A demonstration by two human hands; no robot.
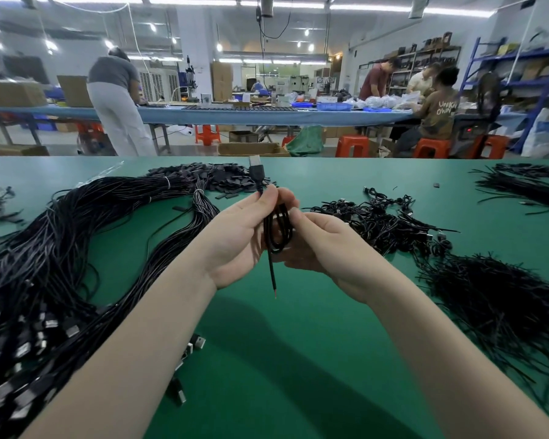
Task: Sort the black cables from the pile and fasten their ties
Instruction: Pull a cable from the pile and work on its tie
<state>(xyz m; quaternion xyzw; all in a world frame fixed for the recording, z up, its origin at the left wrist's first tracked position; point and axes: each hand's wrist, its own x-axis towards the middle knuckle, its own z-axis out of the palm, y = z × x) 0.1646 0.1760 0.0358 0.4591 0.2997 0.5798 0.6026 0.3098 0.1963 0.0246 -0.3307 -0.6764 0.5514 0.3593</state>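
Both hands raised above the green felt-like tabletop (298,343). Left hand (238,236) and right hand (317,242) together hold one thin black cable folded into a small coil (278,229); fingers of both curl round it. USB plug (255,167) sticks up past the fingertips; bare wire end (272,280) hangs down between the wrists.

Left of the arms: large bundle of long black cables with USB plugs (45,264), tied in places. Behind it, heap of small flat black pieces (216,177). Right: pile of small coiled black cables (381,223), nearer the heap of loose thin black ties (501,305). Far right, another black strand bundle (526,185).

Room: workshop, long blue bench (235,114), orange plastic stools (352,145), several people working, blue shelving (520,68).
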